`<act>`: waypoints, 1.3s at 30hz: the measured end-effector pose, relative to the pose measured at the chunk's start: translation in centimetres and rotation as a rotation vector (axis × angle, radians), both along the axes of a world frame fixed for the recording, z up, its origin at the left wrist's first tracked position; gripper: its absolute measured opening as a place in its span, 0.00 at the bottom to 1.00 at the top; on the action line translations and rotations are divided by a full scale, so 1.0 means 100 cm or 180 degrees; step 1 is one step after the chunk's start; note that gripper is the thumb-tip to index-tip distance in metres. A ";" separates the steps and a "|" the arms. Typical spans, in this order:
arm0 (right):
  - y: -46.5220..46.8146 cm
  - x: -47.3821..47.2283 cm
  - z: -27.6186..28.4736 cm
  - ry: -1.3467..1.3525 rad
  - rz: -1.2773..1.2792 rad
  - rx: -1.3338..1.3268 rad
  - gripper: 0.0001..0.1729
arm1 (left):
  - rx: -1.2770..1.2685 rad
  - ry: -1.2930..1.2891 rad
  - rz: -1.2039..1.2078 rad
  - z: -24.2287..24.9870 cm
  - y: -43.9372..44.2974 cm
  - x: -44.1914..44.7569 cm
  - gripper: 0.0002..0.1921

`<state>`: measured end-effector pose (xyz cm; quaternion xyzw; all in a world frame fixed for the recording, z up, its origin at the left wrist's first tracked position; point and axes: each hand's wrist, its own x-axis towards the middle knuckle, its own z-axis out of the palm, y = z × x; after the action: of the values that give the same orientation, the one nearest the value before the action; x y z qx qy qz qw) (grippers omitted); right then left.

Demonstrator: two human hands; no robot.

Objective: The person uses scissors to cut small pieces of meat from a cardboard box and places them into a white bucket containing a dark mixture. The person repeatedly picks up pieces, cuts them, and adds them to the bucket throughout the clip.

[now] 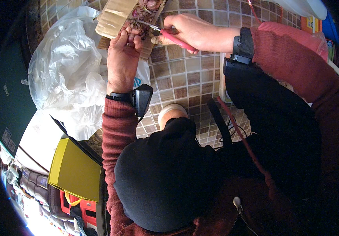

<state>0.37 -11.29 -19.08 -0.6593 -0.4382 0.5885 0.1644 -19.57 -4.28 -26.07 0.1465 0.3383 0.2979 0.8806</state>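
My left hand [123, 60] is at the near side of a cardboard box [116, 19], its fingers closed around a small bunch of shallots or small onions [135, 29] with dry, dark stems. In my right hand [191, 32] is a pair of scissors [178, 40] with red handles. Its metal blades point left and reach the bunch; whether they are parted cannot be seen well. More reddish-purple bulbs [150, 6] lie in the box, which the top edge of the view cuts off.
A crumpled clear plastic bag [69, 65] lies left of the box. Tiled floor [184, 78] stretches below my hands, with a foot [173, 113] near my knee. At lower left are a yellow box [78, 171] and a red crate [88, 211]. A pink-red item [287, 35] sits right.
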 end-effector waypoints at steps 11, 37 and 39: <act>-0.003 0.004 0.005 0.0345 -0.0309 0.0096 0.25 | 0.0125 -0.0088 -0.0064 0.016 0.006 0.000 0.17; -0.009 0.000 -0.001 -0.0524 0.0439 0.0717 0.17 | -0.0202 0.0310 -0.0414 0.001 0.011 -0.003 0.12; -0.008 0.000 -0.006 -0.0497 0.0388 0.0773 0.17 | 0.0074 0.0113 -0.0661 0.004 0.012 -0.005 0.13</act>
<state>0.35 -12.07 -19.64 -0.6505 -0.5568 0.4870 0.1723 -20.07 -3.11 -25.70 0.1963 0.3334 0.2062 0.8988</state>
